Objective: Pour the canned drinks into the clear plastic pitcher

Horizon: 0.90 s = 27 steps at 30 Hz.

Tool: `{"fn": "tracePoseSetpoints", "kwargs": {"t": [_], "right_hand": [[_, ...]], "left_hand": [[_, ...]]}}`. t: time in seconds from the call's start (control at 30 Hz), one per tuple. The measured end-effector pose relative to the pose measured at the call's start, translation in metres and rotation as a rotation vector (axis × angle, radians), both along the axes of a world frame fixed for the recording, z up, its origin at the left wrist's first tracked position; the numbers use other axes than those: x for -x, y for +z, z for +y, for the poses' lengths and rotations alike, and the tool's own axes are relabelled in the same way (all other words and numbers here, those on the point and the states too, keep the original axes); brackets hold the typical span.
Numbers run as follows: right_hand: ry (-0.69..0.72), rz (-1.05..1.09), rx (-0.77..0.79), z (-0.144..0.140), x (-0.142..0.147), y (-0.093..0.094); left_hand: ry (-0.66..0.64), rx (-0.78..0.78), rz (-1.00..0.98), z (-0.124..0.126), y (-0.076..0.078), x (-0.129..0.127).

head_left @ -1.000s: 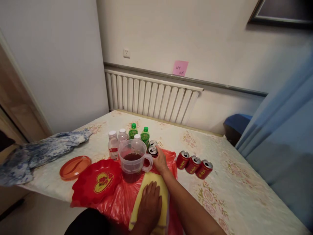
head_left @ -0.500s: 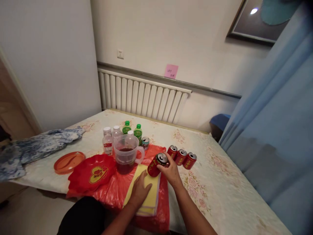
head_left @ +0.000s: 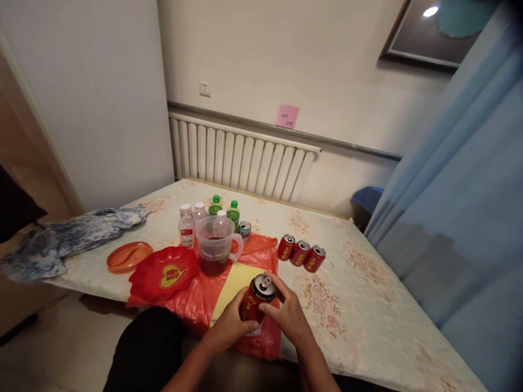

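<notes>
A white ribbed radiator (head_left: 245, 158) runs along the wall behind our desk (head_left: 368, 305), which is covered with a floral cloth. At the far left lies a crumpled blue-and-white cloth (head_left: 73, 237), then a round orange plastic lid (head_left: 128, 256) and a scalloped red plastic plate (head_left: 165, 273). A clear plastic jug of dark liquid (head_left: 215, 245) stands on a red plastic bag (head_left: 196, 296) in front of small bottles. Our left hand (head_left: 229, 326) and right hand (head_left: 288, 316) both wrap their fingers around a red drink can (head_left: 255, 299), tilted above a flat yellow cloth (head_left: 235, 283). Three more red cans (head_left: 301, 253) stand in a row to the right, well apart.
</notes>
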State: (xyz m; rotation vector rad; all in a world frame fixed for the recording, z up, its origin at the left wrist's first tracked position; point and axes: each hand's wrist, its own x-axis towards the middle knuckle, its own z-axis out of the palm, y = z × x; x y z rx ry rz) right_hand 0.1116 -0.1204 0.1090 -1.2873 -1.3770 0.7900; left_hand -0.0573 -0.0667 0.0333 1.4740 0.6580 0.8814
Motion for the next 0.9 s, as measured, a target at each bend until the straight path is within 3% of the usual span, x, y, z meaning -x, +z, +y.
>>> {"fn": "tracePoseSetpoints", "kwargs": {"t": [0.2,0.43,0.9], "right_hand": [[-0.004,0.000,-0.031,-0.016,0.008,0.009],[-0.012,0.013,-0.106,-0.022,0.016,0.011],[0.050,-0.024,-0.126,-0.031,0.017,0.013]], "left_hand": [[0.104,-0.088,0.071,-0.013,0.012,-0.001],[0.200,-0.226,0.109,-0.019,0.009,-0.002],[0.190,-0.283,0.082,-0.029,0.014,0.002]]}}
